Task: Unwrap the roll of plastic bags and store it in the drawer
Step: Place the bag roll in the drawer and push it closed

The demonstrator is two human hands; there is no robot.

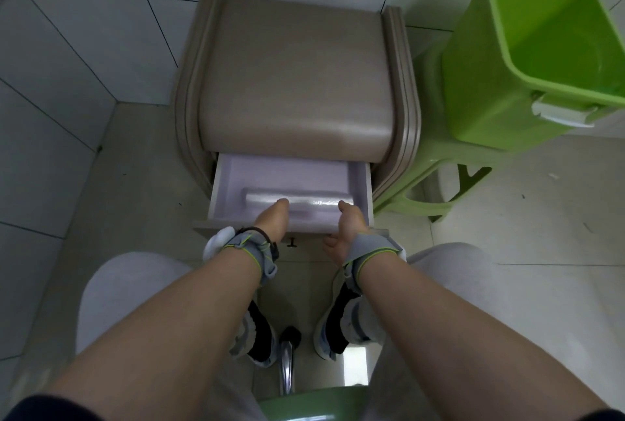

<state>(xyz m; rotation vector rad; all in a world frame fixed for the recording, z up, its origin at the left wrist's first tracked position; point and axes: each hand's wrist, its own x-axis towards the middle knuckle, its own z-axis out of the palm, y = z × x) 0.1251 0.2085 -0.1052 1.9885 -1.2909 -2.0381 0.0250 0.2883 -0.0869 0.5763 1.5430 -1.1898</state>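
In the head view, the person sat facing a small cabinet against the tiled wall, its top drawer pulled open toward the knees. The roll of plastic bags lay crosswise on the drawer's pale floor, close behind the front panel. The left hand reached into the drawer at the roll's middle-left, its fingers curled down out of sight behind the knuckles, so whether it pinched the roll or merely rested on it could not be told. The right hand hung at the roll's right end, its fingers loosely spread and partly curled, seemingly touching or just beside the roll and not closed on anything. Both wrists wore grey straps. A green bin sat on a green stool just beside the cabinet, to the right.

The roll looked bare and clear, so the unwrapping seemed done and the step in hand was setting the roll down. To do it well, the hands would let the roll settle flat and parallel to the front panel, low enough to clear the cabinet's top, then draw straight out so no loose film caught, before pushing the drawer shut evenly by its front.
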